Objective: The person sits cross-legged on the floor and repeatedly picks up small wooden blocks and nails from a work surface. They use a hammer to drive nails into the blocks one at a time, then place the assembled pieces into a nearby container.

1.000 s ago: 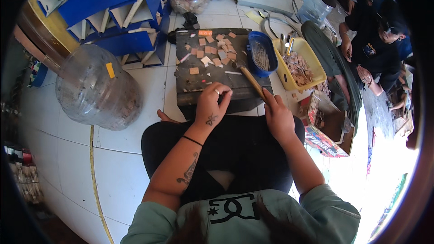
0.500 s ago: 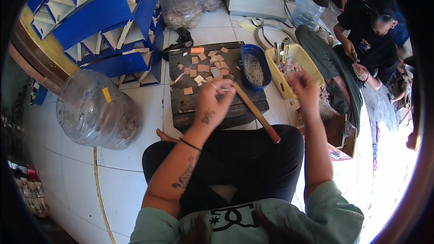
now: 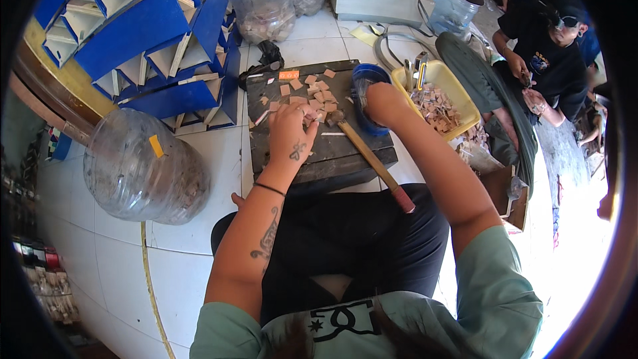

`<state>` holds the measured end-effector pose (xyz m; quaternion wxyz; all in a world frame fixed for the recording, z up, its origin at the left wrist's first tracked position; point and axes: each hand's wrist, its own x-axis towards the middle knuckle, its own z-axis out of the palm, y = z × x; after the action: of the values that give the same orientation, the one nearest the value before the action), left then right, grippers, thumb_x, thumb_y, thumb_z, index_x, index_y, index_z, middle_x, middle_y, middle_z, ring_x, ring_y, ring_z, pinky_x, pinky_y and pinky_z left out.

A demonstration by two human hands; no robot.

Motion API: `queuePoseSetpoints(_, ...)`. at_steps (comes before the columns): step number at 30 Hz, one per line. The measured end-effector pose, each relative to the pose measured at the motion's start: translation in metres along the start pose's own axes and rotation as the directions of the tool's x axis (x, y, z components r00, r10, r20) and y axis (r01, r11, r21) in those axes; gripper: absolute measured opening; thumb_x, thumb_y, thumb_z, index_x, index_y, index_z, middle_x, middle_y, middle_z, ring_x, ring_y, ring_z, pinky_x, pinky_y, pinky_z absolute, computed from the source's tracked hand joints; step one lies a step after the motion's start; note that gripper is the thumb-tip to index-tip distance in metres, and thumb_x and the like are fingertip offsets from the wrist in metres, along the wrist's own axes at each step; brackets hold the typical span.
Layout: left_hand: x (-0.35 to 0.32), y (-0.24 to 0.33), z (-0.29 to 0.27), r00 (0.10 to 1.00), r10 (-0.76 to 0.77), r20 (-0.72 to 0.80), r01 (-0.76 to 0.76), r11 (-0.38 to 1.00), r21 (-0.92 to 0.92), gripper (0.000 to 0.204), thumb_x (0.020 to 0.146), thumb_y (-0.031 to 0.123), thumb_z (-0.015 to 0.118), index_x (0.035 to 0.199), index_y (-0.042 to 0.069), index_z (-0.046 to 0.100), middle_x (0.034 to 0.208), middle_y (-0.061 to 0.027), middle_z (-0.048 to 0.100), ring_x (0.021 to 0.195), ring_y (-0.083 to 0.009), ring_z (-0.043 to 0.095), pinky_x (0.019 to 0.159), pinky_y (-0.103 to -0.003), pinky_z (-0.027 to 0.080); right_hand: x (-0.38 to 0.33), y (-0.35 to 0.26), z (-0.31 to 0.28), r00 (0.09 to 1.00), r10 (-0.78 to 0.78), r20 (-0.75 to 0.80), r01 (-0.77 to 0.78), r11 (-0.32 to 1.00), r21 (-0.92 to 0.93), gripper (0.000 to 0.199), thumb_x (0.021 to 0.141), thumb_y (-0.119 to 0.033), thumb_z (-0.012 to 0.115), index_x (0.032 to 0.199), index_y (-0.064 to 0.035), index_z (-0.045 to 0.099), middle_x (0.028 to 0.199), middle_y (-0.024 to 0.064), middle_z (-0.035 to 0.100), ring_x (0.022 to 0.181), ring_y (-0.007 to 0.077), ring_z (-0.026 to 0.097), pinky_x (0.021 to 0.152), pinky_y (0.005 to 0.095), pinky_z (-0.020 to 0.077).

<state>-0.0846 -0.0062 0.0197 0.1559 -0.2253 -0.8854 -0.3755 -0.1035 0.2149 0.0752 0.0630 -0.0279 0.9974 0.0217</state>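
My left hand [image 3: 292, 129] is over the dark block [image 3: 272, 159], its fingers curled among small square wooden pieces [image 3: 303, 93]. Whatever lies between its fingertips is too small to make out. The right hand [image 3: 385, 103] reaches down into the oval blue tray [image 3: 359, 73], where thin pale pins show in part; its fingertips are hidden. A hammer [image 3: 375, 163] with a wooden handle and red grip end rests with its head on the block and its handle toward my right knee. An orange piece [image 3: 288, 75] lies near the block's far edge.
Right of the block stands a yellow basin [image 3: 468, 110] with many wooden pieces and a tool. A large clear plastic container [image 3: 143, 166] is at left, beside blue racks [image 3: 149, 40]. Another person [image 3: 545, 53] sits at the far right, both hands on something small.
My right hand has swung left from above the yellow basin into the blue tray. My left hand has moved slightly left, away from the hammer head, onto the wooden pieces.
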Motion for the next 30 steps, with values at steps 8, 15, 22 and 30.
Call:
queuePoseSetpoints(8,-0.048,0.028,-0.027,0.992,0.039,-0.123,-0.062,0.98,-0.191,0.023,0.077,0.004,0.07,0.099,0.009,0.066,0.086,-0.0029,0.063,0.089,-0.0247,0.059,0.087,-0.038,0.04,0.007,0.008,-0.011,0.994,0.109,0.02,-0.111,0.985,0.134,0.022,0.078,-0.016,0.066,0.089,0.0015,0.073,0.096,0.0227,0.07,0.094,0.0342,0.069,0.085,0.0418,0.055)
queuePoseSetpoints(15,-0.062,0.029,-0.028,0.992,0.057,-0.113,-0.097,0.915,-0.392,0.029,0.078,-0.004,0.067,0.107,0.002,0.067,0.088,-0.0095,0.062,0.079,-0.0219,0.064,0.072,-0.032,0.051,-0.015,0.025,-0.021,0.976,0.219,0.008,-0.199,0.87,0.451,0.027,0.076,-0.022,0.07,0.09,0.0015,0.071,0.077,0.0175,0.069,0.079,0.0243,0.07,0.073,0.0358,0.0555)
queuePoseSetpoints(22,-0.06,-0.005,-0.039,0.964,-0.248,-0.091,0.189,0.887,-0.421,0.018,0.082,-0.001,0.066,0.099,0.001,0.071,0.094,-0.0048,0.068,0.078,-0.0126,0.063,0.073,-0.026,0.049,-0.04,0.05,-0.002,0.963,0.206,-0.175,0.054,0.489,0.871,0.028,0.082,-0.007,0.063,0.108,0.002,0.067,0.075,0.0049,0.063,0.07,0.0114,0.063,0.063,0.0271,0.0525)
queuePoseSetpoints(30,-0.051,-0.042,-0.054,0.92,-0.297,-0.258,0.338,0.932,0.134,0.027,0.079,0.012,0.07,0.105,0.008,0.07,0.09,-0.0049,0.067,0.083,-0.0206,0.061,0.073,-0.034,0.048,-0.077,0.046,0.008,0.989,0.119,-0.083,0.063,0.156,0.986,0.016,0.09,-0.006,0.058,0.103,0.0005,0.065,0.085,0.0031,0.065,0.076,0.0096,0.06,0.072,0.0232,0.0491)
